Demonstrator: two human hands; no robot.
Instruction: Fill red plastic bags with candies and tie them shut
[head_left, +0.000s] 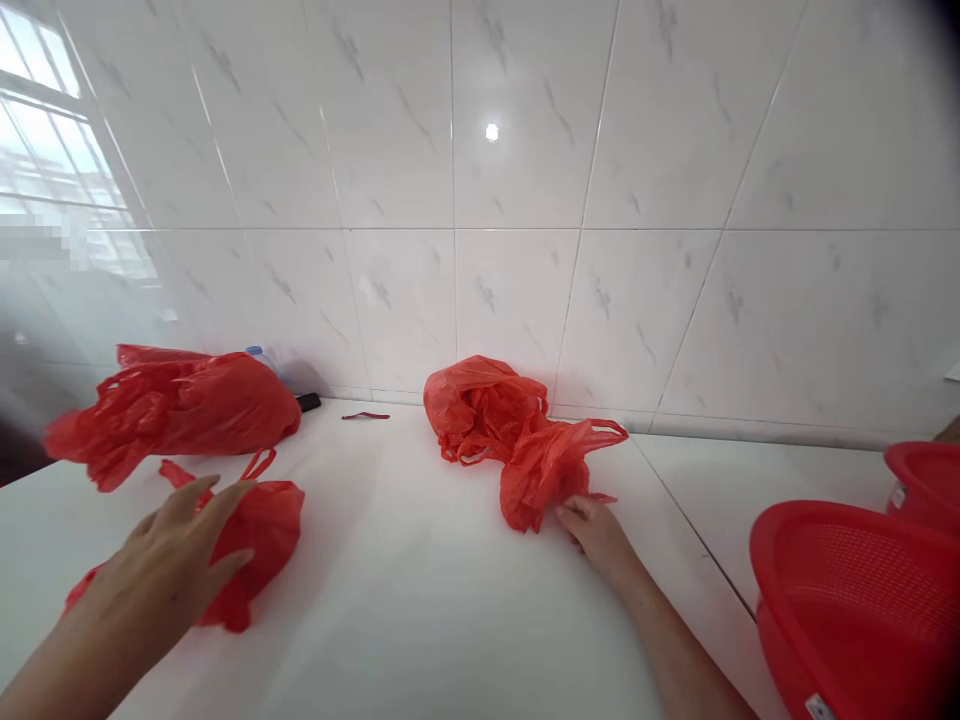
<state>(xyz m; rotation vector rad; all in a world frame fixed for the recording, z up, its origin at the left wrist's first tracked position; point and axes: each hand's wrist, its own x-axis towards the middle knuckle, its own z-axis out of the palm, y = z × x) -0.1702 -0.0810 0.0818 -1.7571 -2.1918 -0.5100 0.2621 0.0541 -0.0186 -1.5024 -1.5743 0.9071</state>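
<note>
My left hand is spread over a red plastic bag at the front left, fingers apart, covering much of it. Whether the palm touches the bag is hidden. In the middle, my right hand has its fingertips closed on the lower right edge of another crumpled red plastic bag, whose handles stick out to the right. A third red plastic bag lies against it, just behind and to the left. What the bags contain cannot be seen.
A large red bag lies at the back left, near a blue-capped bottle, a black object and a thin red strip. Two red perforated baskets stand at right. A tiled wall bounds the white table.
</note>
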